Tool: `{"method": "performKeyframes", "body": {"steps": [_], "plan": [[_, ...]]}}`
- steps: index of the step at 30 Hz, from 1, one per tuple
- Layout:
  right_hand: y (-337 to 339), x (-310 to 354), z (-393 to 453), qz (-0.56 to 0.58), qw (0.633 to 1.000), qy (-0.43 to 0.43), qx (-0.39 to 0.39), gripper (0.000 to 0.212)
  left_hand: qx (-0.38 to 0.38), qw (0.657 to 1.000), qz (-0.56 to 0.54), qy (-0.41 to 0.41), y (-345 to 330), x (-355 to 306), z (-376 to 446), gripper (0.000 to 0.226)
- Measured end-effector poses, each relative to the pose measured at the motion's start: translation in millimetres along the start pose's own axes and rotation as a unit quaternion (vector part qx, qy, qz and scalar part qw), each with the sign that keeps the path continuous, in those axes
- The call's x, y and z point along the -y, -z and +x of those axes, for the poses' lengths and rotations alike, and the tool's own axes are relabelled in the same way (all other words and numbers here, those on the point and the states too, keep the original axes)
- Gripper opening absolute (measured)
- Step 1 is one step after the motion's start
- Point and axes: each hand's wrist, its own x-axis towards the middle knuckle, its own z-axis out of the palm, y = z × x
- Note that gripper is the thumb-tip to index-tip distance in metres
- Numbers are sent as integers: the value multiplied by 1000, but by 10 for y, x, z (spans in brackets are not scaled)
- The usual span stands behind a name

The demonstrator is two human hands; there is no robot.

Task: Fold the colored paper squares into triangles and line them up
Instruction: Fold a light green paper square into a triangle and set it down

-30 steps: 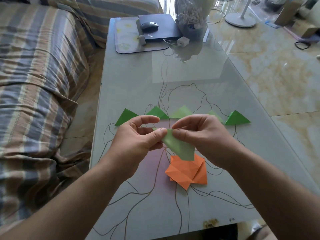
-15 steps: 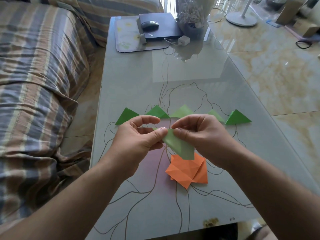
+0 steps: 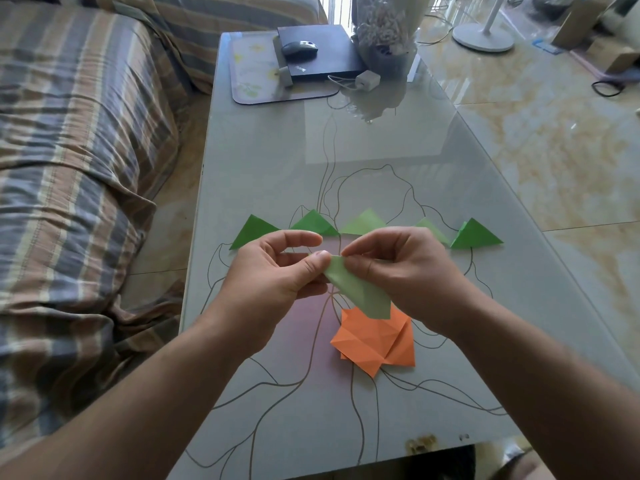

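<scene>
The light green paper [image 3: 360, 289] hangs in the air above the near middle of the glass table [image 3: 381, 161], pinched at its top corner between our two hands, its lower point dangling just over the orange paper pile [image 3: 374, 341]. Our left hand [image 3: 273, 275] curls thumb and forefinger round the paper's upper tip; our right hand [image 3: 405, 271] pinches the same tip from the other side, fingers bent, so both grips are closed on the sheet. The orange pile lies flat near the near edge, slightly right of the middle. The near edge itself carries a rusty stain [image 3: 420, 443], and bare surface lies to either side of the pile.

Beyond our hands, five green triangles [image 3: 476, 235] run in a row across the table from the left edge towards the right edge, the fourth partly hidden behind our right hand. Past them the surface lies open up to the far end, where a tray [image 3: 249, 81], a black laptop [image 3: 329, 53] with a mouse [image 3: 299, 48], a white charger [image 3: 367, 79] and a vase [image 3: 384, 36] are clustered.
</scene>
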Motion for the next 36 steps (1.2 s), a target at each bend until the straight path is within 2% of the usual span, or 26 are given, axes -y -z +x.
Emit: {"method": "performKeyframes", "body": {"steps": [6,10,15,23,31,36], "plan": [[-6,23,-2,15,1000,1,-15,12,10,1000,19,-21,71,-59,19,42],[-1,26,3,4,1000,12,-24,13,21,999,21,-34,83,-57,20,35],[5,26,-4,-9,999,23,-31,13,16,999,26,-41,76,-56,8,37],[8,48,-11,-33,998,37,-43,16,-8,998,11,-63,89,-42,31,56],[5,59,-12,-28,998,35,-47,19,-14,996,41,-78,76,-44,39,51],[-23,62,-13,6,999,23,-42,17,-11,999,-14,-45,30,2,22,64]]}}
